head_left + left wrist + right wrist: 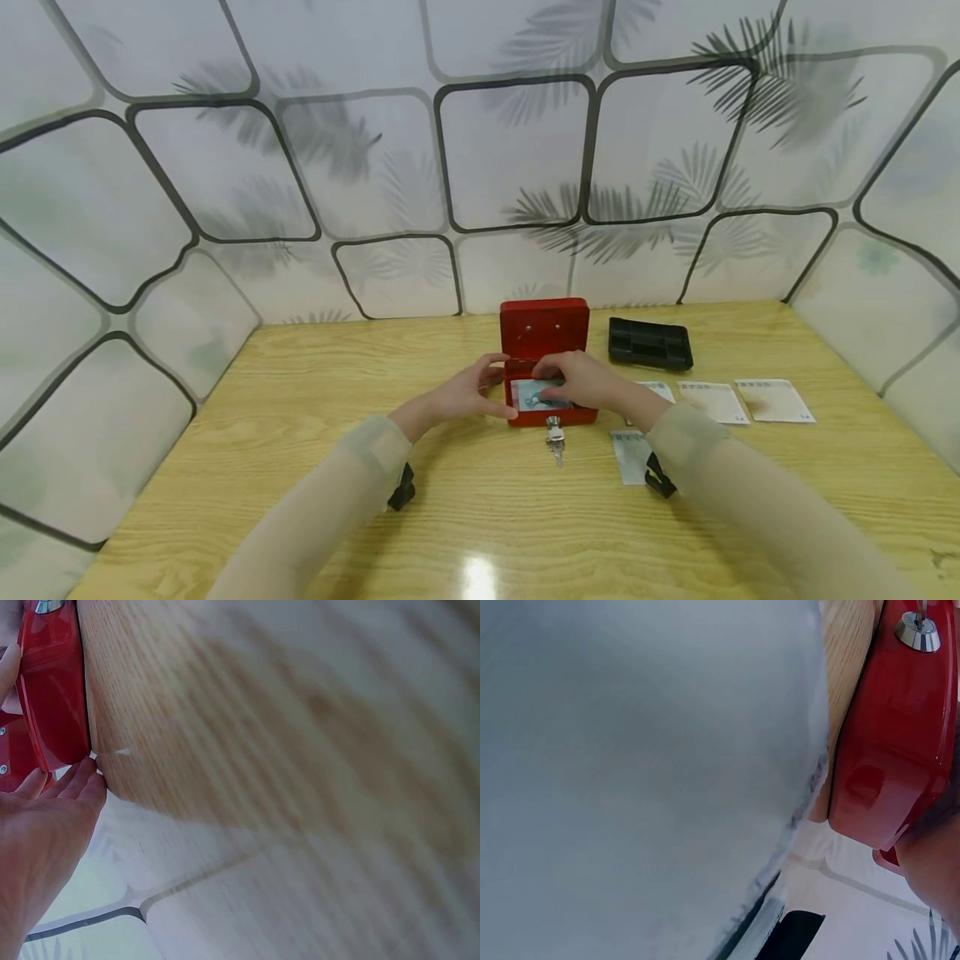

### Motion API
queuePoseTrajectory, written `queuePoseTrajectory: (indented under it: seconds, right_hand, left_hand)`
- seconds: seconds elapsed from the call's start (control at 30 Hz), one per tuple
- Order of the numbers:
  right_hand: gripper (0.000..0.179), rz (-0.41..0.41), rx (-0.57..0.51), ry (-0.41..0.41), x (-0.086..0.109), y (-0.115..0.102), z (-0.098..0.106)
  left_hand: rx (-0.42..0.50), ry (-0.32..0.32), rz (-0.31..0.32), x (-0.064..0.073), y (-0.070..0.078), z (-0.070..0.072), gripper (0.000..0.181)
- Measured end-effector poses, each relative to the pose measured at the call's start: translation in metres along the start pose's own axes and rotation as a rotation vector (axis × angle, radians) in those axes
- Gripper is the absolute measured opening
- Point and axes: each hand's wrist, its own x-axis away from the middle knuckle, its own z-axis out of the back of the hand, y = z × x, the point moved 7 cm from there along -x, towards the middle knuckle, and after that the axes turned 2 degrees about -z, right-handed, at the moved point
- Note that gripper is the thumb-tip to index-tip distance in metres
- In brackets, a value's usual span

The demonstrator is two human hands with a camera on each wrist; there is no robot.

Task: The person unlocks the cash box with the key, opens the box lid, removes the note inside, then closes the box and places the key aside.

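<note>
A small red cash box stands with its lid raised at the back. Inside lies a bluish banknote. My left hand is at the box's left side, thumb by the front corner; in the left wrist view its extended fingers touch the box's end. Over the box's inside is my right hand, with spread thumb and fingers touching the banknote and partly covering it. In the right wrist view the red front wall shows, but those fingertips are hidden.
Keys hang from the front lock. A black coin tray lies behind right. Several banknotes are on the wooden table: one beside my right forearm, others further right. A patterned curtain surrounds the table.
</note>
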Motion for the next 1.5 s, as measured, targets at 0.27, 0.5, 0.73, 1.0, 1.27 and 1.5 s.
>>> queuePoseTrajectory:
  seconds: [0.27, 0.5, 0.73, 1.0, 1.27, 1.5]
  right_hand:
    - [0.025, 0.001, -0.008, -0.005, 0.000, -0.004, 0.001]
    - [0.025, -0.002, -0.037, 0.003, 0.001, -0.003, 0.004]
    - [0.025, 0.016, -0.055, 0.031, 0.000, -0.002, 0.007]
    - [0.022, 0.057, -0.043, 0.063, 0.001, -0.004, 0.009]
    - [0.017, 0.064, -0.042, 0.065, 0.002, -0.004, 0.009]
    - [0.016, 0.072, -0.069, 0.044, 0.002, -0.005, 0.006]
  left_hand:
    - [-0.007, 0.002, 0.000, 0.002, 0.003, 0.001, 0.080]
    - [-0.008, 0.005, 0.008, 0.001, 0.004, 0.002, 0.081]
    - [-0.004, 0.003, 0.013, -0.002, 0.003, 0.003, 0.082]
    - [-0.007, -0.001, 0.008, -0.001, 0.004, 0.002, 0.082]
    - [0.004, 0.006, 0.014, 0.000, 0.004, 0.001, 0.081]
    - [-0.001, 0.001, 0.015, 0.002, 0.003, 0.000, 0.080]
